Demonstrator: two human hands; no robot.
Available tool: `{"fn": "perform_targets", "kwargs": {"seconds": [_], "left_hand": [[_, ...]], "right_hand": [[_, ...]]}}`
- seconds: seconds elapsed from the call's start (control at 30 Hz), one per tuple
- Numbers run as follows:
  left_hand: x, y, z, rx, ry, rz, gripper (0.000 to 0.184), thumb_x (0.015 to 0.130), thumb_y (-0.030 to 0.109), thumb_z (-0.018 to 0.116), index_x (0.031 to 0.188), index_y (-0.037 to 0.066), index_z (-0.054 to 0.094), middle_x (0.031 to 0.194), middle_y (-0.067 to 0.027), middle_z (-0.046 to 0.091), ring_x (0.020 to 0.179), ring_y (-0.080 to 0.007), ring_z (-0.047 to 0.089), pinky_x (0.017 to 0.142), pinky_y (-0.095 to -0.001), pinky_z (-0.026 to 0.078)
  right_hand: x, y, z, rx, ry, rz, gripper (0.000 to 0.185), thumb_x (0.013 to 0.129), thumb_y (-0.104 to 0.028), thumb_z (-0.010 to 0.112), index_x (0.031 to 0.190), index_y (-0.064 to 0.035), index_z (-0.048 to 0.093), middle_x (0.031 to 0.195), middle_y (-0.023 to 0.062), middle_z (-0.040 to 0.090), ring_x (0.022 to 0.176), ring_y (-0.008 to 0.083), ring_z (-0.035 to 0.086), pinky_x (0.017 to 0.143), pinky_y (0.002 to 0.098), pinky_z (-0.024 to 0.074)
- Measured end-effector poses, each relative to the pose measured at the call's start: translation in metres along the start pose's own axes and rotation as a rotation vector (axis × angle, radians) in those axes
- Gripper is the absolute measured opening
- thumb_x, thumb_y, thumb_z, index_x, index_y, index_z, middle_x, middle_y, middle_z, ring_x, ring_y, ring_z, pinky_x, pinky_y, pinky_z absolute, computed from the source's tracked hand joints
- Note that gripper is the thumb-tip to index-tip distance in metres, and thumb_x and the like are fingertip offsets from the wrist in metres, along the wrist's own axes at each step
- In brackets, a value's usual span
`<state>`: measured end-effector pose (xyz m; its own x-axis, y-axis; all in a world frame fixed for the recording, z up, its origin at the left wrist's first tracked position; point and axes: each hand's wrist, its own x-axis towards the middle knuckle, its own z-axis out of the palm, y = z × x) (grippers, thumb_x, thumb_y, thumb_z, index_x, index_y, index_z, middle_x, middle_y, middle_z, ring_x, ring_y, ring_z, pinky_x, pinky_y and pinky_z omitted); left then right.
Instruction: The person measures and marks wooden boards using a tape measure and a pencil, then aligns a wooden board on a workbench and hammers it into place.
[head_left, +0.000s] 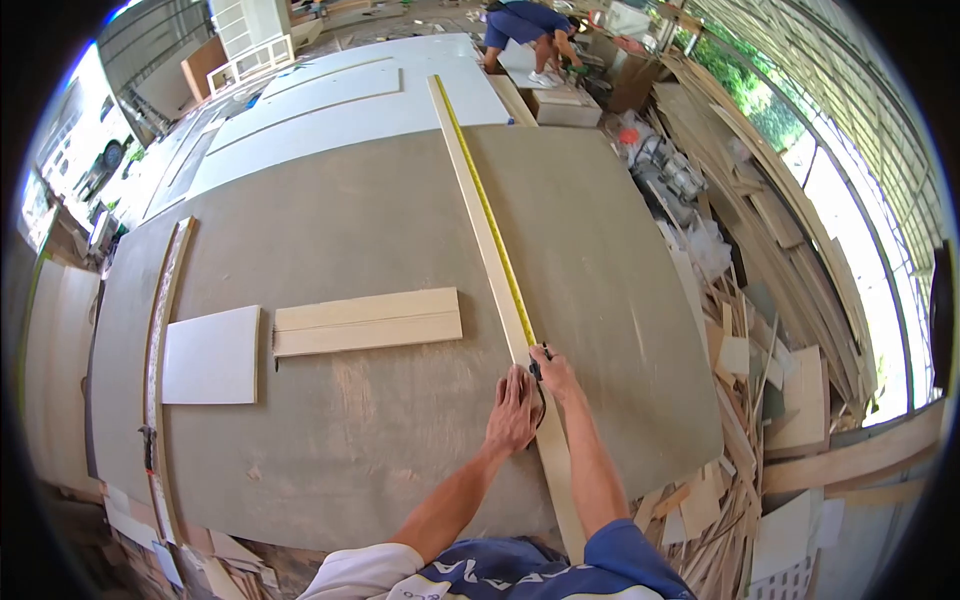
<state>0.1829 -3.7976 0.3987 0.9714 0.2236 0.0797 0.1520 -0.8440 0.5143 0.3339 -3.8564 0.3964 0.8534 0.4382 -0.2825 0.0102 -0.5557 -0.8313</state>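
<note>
A long pale wooden strip (pixel 480 215) runs away from me across the large brown board (pixel 370 210). Along its right edge lies an extended yellow tape measure blade (pixel 490 220). My right hand (pixel 557 375) is closed around the tape's dark case (pixel 535 368), at the near end of the blade. Just left of it, my left hand (pixel 512 412) rests on the strip's left edge, fingers stretched forward and close together. A dark strap (pixel 542 408) curves down between the hands. The left fingertips' underside is hidden.
A short two-piece wooden plank (pixel 368 321), a white panel piece (pixel 211 355) and a long narrow bar (pixel 158 370) lie to the left. Beyond are white sheets (pixel 330 110) and a bending person (pixel 535 35). Scrap wood (pixel 740 400) is heaped at right.
</note>
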Motion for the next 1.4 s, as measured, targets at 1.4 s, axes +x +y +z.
{"fn": "perform_targets", "kwargs": {"seconds": [1.4], "left_hand": [[-0.210,0.214,0.065,-0.262,-0.745,1.299,0.072,0.073,0.031,0.077,0.131,-0.001,0.049,0.129,-0.0166,0.052,0.126,-0.0327,0.046,0.113,-0.0469,0.028]], "right_hand": [[-0.639,0.145,-0.100,-0.122,0.440,0.681,0.046,0.081,-0.040,0.069,0.124,-0.0222,0.063,0.104,0.0096,0.057,0.095,0.0316,0.060,0.081,0.0398,0.0473]]}}
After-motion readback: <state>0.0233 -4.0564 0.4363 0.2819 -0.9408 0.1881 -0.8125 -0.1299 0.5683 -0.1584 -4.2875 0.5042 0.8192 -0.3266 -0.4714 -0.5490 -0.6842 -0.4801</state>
